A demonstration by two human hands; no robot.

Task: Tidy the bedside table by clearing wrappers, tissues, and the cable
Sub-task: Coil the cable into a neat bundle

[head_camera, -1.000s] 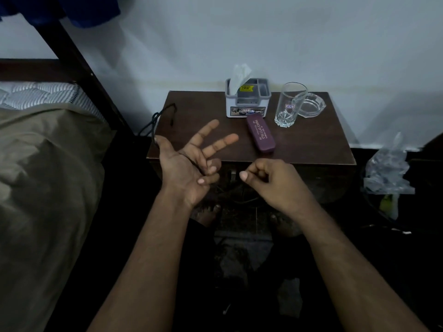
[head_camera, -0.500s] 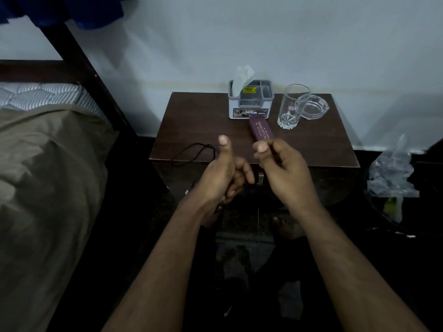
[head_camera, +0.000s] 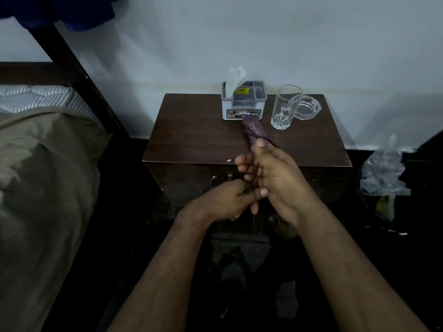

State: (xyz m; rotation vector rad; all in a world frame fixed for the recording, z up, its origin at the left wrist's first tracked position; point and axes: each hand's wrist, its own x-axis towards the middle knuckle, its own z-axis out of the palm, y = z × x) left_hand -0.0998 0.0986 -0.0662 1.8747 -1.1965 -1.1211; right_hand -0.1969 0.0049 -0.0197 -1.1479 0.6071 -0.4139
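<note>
Both hands meet just in front of the table's (head_camera: 191,140) near edge, winding the thin black cable (head_camera: 249,136). The left hand (head_camera: 225,200), lower and nearer the body, has its grip curled around gathered strands. The right hand (head_camera: 275,173), just beside it and higher, has fingers partly spread with cable looped around them. From there the loose cable runs up and away over the table, crossing the purple case (head_camera: 254,130).
</note>
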